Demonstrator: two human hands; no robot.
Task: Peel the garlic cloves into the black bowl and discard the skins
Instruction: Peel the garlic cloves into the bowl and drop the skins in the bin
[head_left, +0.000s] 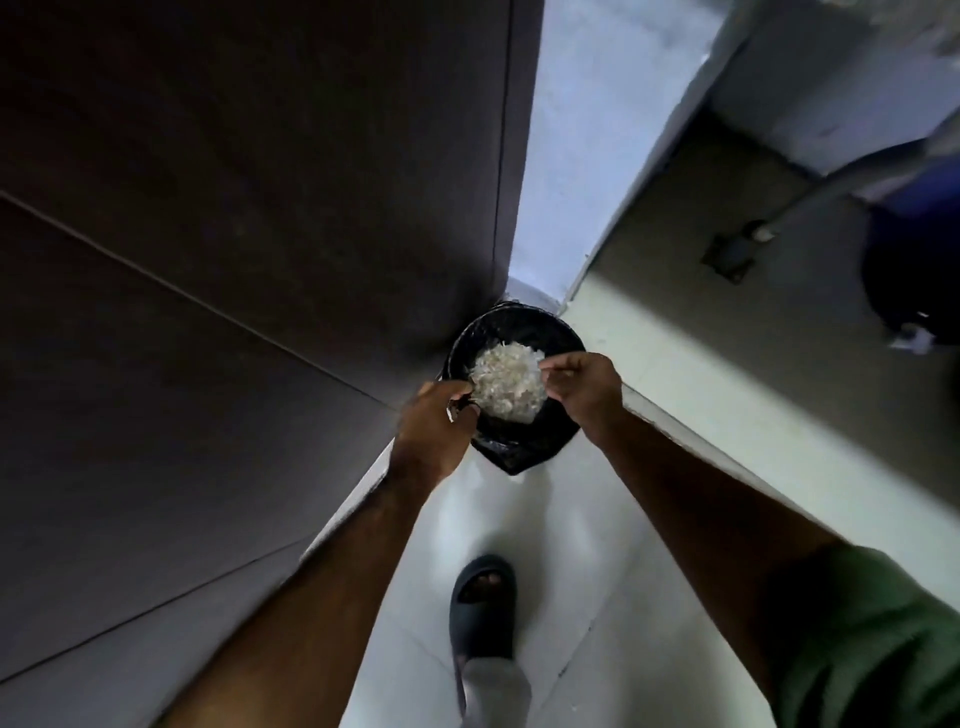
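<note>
Both hands, left (439, 415) and right (584, 387), grip a skin-filled sheet (506, 382), level above the bin (519, 441).

Heap of pale, papery garlic skins (506, 383), loose and flaky, bundled in a clear wrap, held directly above a black-lined bin (519, 447) on the floor

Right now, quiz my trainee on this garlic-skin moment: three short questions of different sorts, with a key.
1. True or false: both hands hold the clear bag of skins over the bin.
2. What lines the bin? A) black liner B) newspaper C) nothing
3. Fill in: a foot in a dark ____ stands below the bin.

Key: 1 true, left hand and right hand pinch its edges; 2 A; 3 slipper.
</note>
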